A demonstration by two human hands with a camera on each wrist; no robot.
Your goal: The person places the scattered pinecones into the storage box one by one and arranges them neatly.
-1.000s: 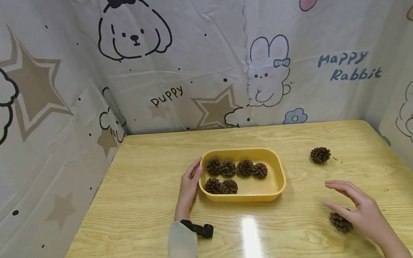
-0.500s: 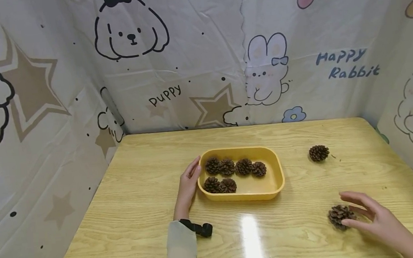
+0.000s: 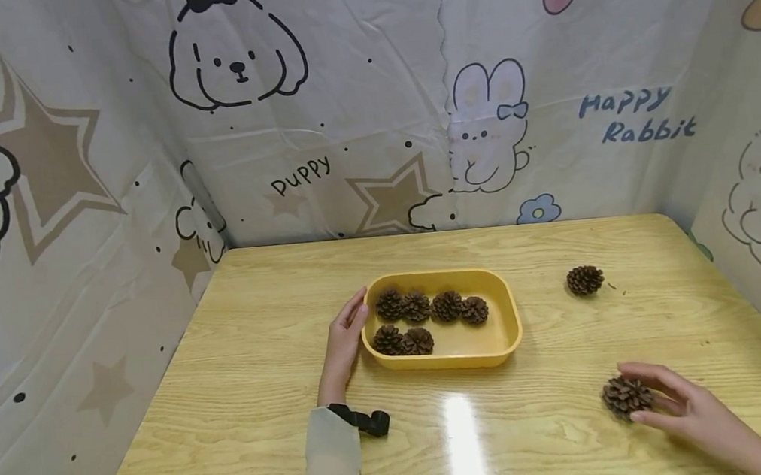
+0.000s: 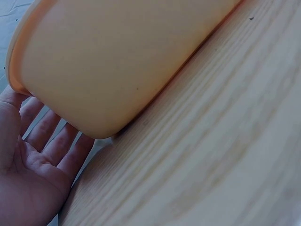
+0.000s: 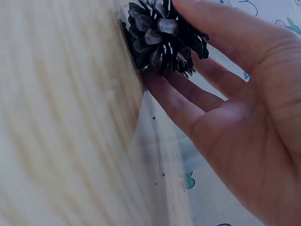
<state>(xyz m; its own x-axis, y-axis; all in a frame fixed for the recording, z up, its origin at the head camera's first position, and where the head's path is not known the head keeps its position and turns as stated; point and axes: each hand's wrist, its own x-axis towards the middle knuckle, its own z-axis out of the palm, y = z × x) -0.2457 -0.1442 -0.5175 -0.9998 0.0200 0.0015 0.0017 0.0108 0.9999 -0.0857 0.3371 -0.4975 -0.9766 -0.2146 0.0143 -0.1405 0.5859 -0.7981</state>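
A brown pine cone (image 3: 625, 398) is at the right front of the table, between the thumb and fingers of my right hand (image 3: 687, 405). In the right wrist view the fingers curl round the far side of that pine cone (image 5: 157, 37), and the thumb lies along its near side. My left hand (image 3: 345, 340) rests against the left end of a yellow plastic tray (image 3: 446, 362), its fingers fairly straight. In the left wrist view, the fingers (image 4: 59, 146) touch the tray's outer wall (image 4: 117, 61) below the rim. Several pine cones (image 3: 416, 306) lie in the tray's left and middle.
Another pine cone (image 3: 584, 280) lies on the wooden table (image 3: 258, 316) right of the tray, with small brown bits beside it. A printed cloth (image 3: 369, 103) hangs behind the table and along both sides. A black strap with a small device (image 3: 362, 420) is on the left wrist.
The right hand first drew back from above the front pine cone to its right side, then its fingers closed in round it. The left hand stays at the tray.
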